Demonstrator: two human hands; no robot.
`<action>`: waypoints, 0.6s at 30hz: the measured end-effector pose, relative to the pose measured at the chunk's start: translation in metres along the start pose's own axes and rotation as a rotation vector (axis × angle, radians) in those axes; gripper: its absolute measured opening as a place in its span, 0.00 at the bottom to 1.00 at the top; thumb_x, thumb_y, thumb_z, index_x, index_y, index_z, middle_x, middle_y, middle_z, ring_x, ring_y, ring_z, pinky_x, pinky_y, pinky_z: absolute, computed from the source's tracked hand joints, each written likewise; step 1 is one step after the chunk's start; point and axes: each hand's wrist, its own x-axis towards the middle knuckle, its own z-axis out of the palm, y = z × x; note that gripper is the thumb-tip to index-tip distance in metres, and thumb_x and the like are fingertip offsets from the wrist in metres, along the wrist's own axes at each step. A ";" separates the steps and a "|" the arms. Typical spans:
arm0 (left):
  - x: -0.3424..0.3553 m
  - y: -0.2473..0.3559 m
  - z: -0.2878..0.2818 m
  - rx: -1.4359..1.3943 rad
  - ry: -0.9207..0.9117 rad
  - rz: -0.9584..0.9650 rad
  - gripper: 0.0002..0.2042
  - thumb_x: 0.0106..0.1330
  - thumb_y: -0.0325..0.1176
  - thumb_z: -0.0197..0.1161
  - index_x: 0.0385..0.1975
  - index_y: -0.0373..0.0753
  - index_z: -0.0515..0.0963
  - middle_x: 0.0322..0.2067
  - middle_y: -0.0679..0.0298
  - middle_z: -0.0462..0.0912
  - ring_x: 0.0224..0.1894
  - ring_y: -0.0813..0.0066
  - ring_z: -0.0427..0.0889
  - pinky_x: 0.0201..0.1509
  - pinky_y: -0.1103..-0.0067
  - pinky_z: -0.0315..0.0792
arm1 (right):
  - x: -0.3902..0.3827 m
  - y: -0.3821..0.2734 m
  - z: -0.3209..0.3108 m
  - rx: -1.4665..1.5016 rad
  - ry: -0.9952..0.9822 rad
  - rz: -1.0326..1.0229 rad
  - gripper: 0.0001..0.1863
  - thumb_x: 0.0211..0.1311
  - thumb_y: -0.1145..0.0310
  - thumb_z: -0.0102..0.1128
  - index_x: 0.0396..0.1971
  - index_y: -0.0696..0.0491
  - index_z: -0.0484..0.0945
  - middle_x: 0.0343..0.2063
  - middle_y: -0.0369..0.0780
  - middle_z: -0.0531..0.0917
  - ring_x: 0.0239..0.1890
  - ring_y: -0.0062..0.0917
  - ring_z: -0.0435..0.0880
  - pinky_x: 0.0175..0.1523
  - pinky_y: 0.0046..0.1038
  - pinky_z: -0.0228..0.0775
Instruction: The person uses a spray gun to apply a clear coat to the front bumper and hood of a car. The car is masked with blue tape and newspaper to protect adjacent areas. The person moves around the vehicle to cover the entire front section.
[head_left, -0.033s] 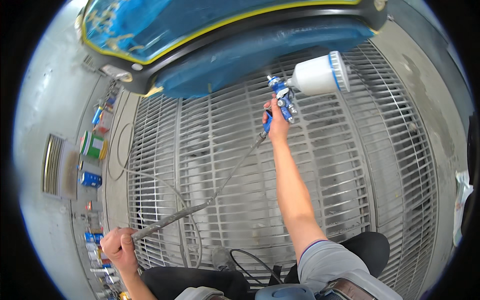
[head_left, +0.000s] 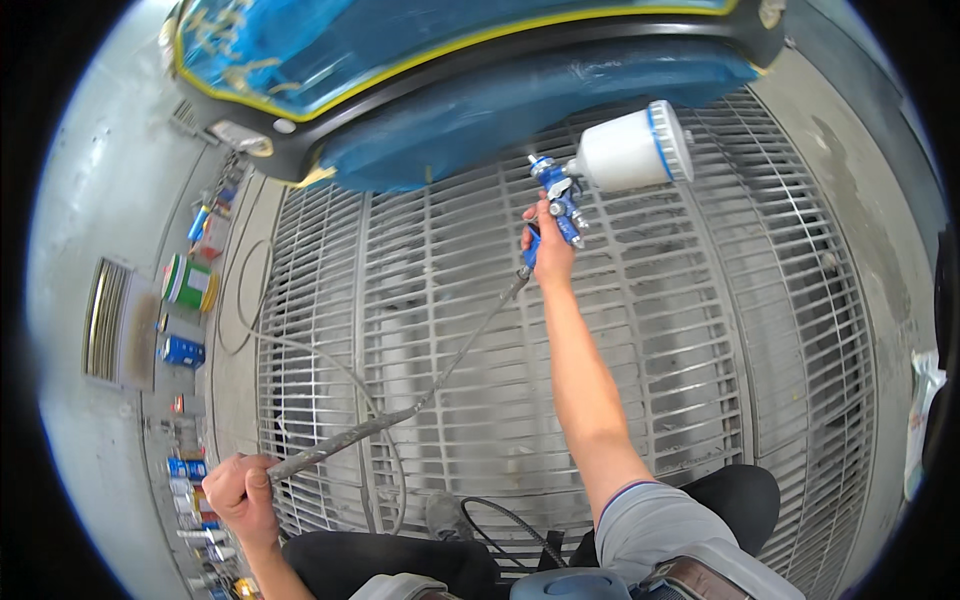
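My right hand (head_left: 548, 250) is wrapped round the handle of a blue spray gun (head_left: 562, 210). A white paint cup (head_left: 622, 150) with a blue ring juts out to the right from the gun. The nozzle points forward and up, a short way off a car bumper (head_left: 420, 82), with faint haze at its tip. From the handle a grey, paint-stained air hose (head_left: 345, 438) runs down to my left hand (head_left: 242, 495), which is closed round it at the lower left. Blue masking film (head_left: 480, 125) hangs below the dark bumper; yellow tape edges the film above it.
Metal floor grating (head_left: 470, 370) lies under my feet. A loose hose (head_left: 310, 350) curls over it at left. Several cans stand along the left wall, among them a green and white tin (head_left: 188, 283) and a blue can (head_left: 182, 351). A plastic bag (head_left: 926, 385) is at far right.
The spray gun and my right hand have shifted slightly left. The car sits a little further right and lower in view. My left hand still grips the hose.
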 end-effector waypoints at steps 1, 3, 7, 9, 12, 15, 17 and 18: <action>-0.007 -0.008 -0.006 0.029 0.011 0.013 0.23 0.77 0.48 0.63 0.25 0.34 0.85 0.15 0.63 0.77 0.17 0.72 0.71 0.24 0.75 0.61 | -0.011 0.014 0.018 -0.041 0.000 0.053 0.18 0.79 0.58 0.63 0.60 0.52 0.78 0.33 0.35 0.83 0.20 0.18 0.76 0.24 0.23 0.67; -0.020 -0.017 -0.015 0.021 0.030 -0.038 0.24 0.76 0.49 0.63 0.25 0.34 0.85 0.15 0.63 0.77 0.17 0.72 0.72 0.24 0.75 0.61 | -0.030 0.042 0.054 -0.043 -0.028 0.069 0.16 0.78 0.61 0.65 0.57 0.54 0.81 0.31 0.36 0.85 0.18 0.18 0.76 0.22 0.23 0.67; -0.037 -0.037 -0.024 -0.021 0.061 -0.059 0.22 0.74 0.48 0.66 0.24 0.35 0.86 0.14 0.64 0.76 0.16 0.72 0.72 0.22 0.75 0.62 | -0.068 0.083 0.117 -0.168 -0.111 0.148 0.14 0.73 0.62 0.69 0.51 0.54 0.85 0.30 0.35 0.86 0.20 0.15 0.78 0.23 0.21 0.68; -0.041 -0.048 -0.028 -0.034 0.051 -0.057 0.21 0.73 0.47 0.67 0.24 0.36 0.86 0.13 0.65 0.75 0.15 0.72 0.73 0.20 0.75 0.62 | -0.079 0.105 0.140 -0.226 -0.131 0.190 0.12 0.71 0.61 0.72 0.45 0.54 0.88 0.27 0.34 0.86 0.20 0.15 0.78 0.24 0.21 0.68; -0.049 -0.061 -0.035 -0.018 0.042 -0.096 0.21 0.72 0.47 0.68 0.24 0.36 0.86 0.13 0.65 0.75 0.14 0.73 0.73 0.20 0.76 0.63 | -0.095 0.133 0.171 -0.280 -0.184 0.247 0.12 0.68 0.59 0.74 0.37 0.54 0.89 0.22 0.32 0.84 0.19 0.15 0.78 0.24 0.22 0.67; -0.057 -0.078 -0.045 -0.044 0.033 -0.114 0.19 0.71 0.45 0.69 0.23 0.36 0.86 0.13 0.66 0.75 0.14 0.73 0.73 0.20 0.76 0.63 | -0.111 0.153 0.198 -0.339 -0.203 0.292 0.15 0.66 0.58 0.77 0.29 0.55 0.87 0.17 0.32 0.81 0.16 0.15 0.76 0.22 0.24 0.65; -0.059 -0.087 -0.045 -0.083 0.046 -0.106 0.16 0.69 0.43 0.70 0.23 0.37 0.87 0.12 0.66 0.75 0.13 0.72 0.73 0.19 0.76 0.64 | -0.120 0.167 0.211 -0.437 -0.294 0.241 0.14 0.65 0.59 0.77 0.31 0.56 0.88 0.18 0.33 0.83 0.19 0.16 0.78 0.26 0.25 0.69; -0.059 -0.091 -0.045 -0.103 0.037 -0.111 0.16 0.68 0.42 0.71 0.23 0.37 0.87 0.12 0.66 0.75 0.13 0.72 0.73 0.19 0.76 0.64 | -0.123 0.168 0.221 -0.491 -0.340 0.209 0.14 0.65 0.60 0.76 0.33 0.56 0.88 0.19 0.33 0.84 0.21 0.16 0.80 0.28 0.25 0.71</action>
